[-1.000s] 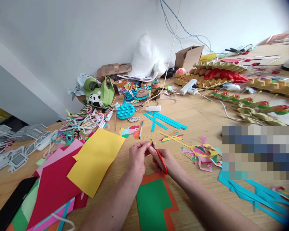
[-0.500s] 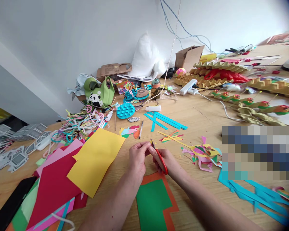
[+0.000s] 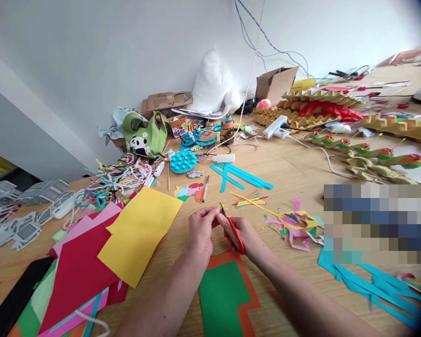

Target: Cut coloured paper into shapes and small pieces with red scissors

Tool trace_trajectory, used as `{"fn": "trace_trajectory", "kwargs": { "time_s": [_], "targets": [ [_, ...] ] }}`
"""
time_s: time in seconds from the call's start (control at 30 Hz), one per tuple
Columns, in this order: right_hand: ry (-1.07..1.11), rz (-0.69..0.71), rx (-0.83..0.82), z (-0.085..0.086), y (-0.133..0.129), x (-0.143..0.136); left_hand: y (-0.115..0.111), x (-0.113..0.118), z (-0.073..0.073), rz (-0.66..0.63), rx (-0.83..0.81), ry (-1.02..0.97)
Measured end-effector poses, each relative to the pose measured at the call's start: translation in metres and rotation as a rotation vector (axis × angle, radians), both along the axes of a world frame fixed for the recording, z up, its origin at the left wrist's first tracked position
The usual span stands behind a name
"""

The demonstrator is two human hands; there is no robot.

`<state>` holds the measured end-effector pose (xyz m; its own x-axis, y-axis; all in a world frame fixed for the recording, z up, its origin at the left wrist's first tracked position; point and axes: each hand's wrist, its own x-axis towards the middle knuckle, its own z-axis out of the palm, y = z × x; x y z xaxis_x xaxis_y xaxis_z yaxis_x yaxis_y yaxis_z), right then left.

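Red-handled scissors are in my right hand, their dark blades pointing up and away from me. Close beside it, my left hand is pinched, thumb against fingers. A tiny bit of yellow paper shows at its fingertips, by the scissor tips; most of it is hidden. Both hands are above the wooden table, fingertips almost touching. Below them lies a green paper sheet on an orange sheet, each with a corner cut out. To the left, yellow sheets overlap red paper.
Blue paper strips, thin coloured strips and fish-shaped cutouts lie beyond my hands, with a pen. Paper scraps are on the right. Farther back are a green panda bag, egg cartons and a power strip.
Almost nothing differs. Both hands and the scissors keep the same position; the view has shifted very slightly.
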<state>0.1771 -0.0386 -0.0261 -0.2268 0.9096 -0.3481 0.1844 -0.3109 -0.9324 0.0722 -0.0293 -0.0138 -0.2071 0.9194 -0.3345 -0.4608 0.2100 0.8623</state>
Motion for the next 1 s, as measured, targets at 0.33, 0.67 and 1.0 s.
{"fn": "trace_trajectory", "kwargs": {
  "time_s": [0.33,0.67,1.0],
  "targets": [
    [-0.008,-0.016,0.032,-0.004,0.001,0.001,0.002,-0.003,0.000,-0.045,-0.027,0.010],
    [0.032,-0.041,0.044,-0.007,0.002,0.003,0.007,-0.012,0.003,-0.184,-0.086,0.082],
    [-0.044,-0.007,-0.003,-0.002,0.000,0.001,0.021,-0.040,0.009,-0.399,-0.127,0.193]
  ]
}}
